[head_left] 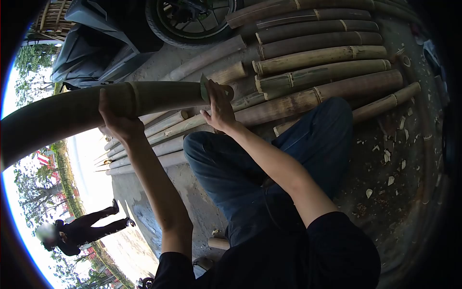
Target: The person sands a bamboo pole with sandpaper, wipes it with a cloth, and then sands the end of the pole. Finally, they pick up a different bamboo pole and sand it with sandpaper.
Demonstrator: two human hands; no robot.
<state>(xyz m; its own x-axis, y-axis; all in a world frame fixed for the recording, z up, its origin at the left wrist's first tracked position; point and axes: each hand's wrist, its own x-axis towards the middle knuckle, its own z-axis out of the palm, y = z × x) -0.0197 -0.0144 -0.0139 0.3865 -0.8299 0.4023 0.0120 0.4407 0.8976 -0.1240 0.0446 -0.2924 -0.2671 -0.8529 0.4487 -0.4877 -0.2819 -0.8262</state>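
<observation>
A thick, dark green bamboo pole [72, 103] runs from the left edge toward the middle, raised above the ground. My left hand [120, 118] grips it from below near a ring-like node, one finger up along its side. At the pole's right end, my right hand [219, 108] bends its fingers around a thin grey-green sheet [205, 90], like sandpaper, which lies against the cut rim. The thumb of that hand points left, below the pole. My knees, in blue jeans [313, 132], are bent under my arms.
Cut bamboo lengths [322, 53] lie in rows on the ground ahead, with longer poles [163, 130] behind my left arm. A motorbike wheel [192, 21] stands at the top. Pale chips [387, 155] litter the right side. A person [91, 226] stands at the lower left.
</observation>
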